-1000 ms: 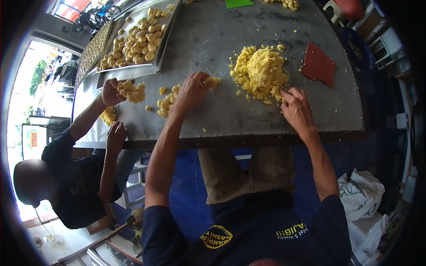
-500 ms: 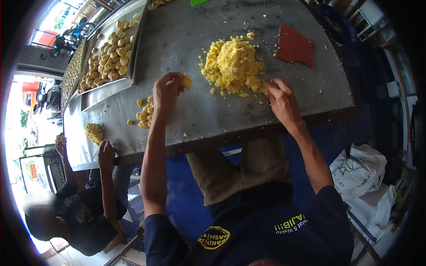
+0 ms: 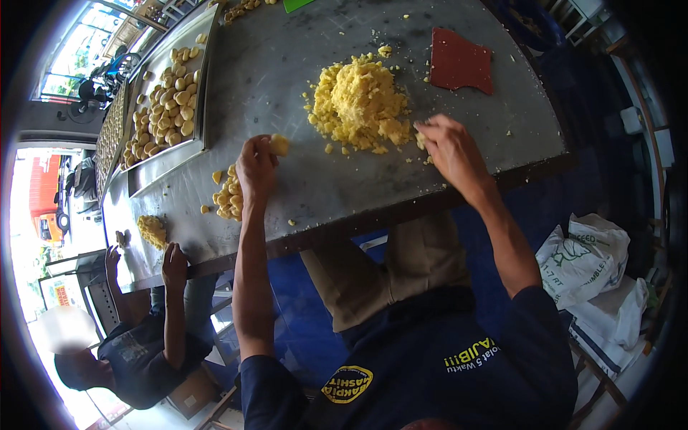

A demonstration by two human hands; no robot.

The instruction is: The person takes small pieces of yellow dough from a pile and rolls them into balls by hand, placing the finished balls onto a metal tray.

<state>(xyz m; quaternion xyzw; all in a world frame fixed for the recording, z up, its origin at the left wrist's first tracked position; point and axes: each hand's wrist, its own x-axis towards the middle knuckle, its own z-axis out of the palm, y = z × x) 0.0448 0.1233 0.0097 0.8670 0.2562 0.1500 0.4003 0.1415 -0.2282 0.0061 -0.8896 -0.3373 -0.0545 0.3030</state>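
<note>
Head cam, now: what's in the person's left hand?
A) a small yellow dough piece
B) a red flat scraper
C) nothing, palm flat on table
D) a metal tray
A: the left hand pinches a small yellow dough piece at its fingertips, just above the grey table, beside the small pile of shaped pieces.

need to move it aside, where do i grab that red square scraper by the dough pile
The red scraper lies flat on the metal table. Probably slide fingers under its far right edge, away from the yellow dough pile, and pinch it there.
</note>
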